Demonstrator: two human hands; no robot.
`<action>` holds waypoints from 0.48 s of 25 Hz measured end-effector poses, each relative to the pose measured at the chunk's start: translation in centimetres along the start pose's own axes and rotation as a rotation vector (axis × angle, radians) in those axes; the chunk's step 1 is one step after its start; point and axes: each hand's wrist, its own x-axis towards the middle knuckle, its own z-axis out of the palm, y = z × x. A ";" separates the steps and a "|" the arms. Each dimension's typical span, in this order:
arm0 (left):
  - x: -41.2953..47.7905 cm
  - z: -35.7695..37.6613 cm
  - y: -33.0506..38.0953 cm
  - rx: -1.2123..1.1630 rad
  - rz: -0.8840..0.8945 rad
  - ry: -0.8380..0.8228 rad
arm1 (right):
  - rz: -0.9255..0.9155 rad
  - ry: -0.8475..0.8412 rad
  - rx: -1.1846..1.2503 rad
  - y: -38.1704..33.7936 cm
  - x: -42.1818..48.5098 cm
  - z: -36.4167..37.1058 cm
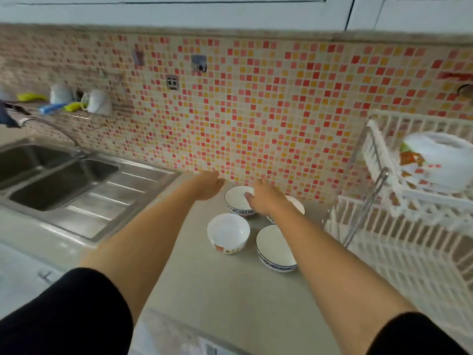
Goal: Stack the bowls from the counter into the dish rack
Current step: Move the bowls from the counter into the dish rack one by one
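Observation:
Several white bowls stand on the beige counter. A blue-rimmed bowl is at the back, and another bowl beside it is mostly hidden by my right wrist. In front are an orange-patterned bowl and a second blue-patterned bowl. My right hand hovers over the back bowls, fingers apart, holding nothing. My left hand is open just left of the back bowl. The white two-tier dish rack stands to the right.
The rack's upper tier holds white dishes. A steel double sink with drainboard and faucet lies on the left. A mosaic tile wall backs the counter, with a shelf of cups at the upper left.

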 end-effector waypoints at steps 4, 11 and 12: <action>2.5 8.3 -5.4 -0.049 -0.067 -0.119 | 0.128 -0.055 0.012 0.3 2.2 8.8; 5.3 17.1 -7.1 -0.186 -0.282 -0.102 | 0.255 -0.045 -0.139 2.5 6.1 17.4; 5.5 17.8 -7.0 -0.195 -0.298 -0.108 | 0.278 -0.040 -0.152 2.5 6.5 18.0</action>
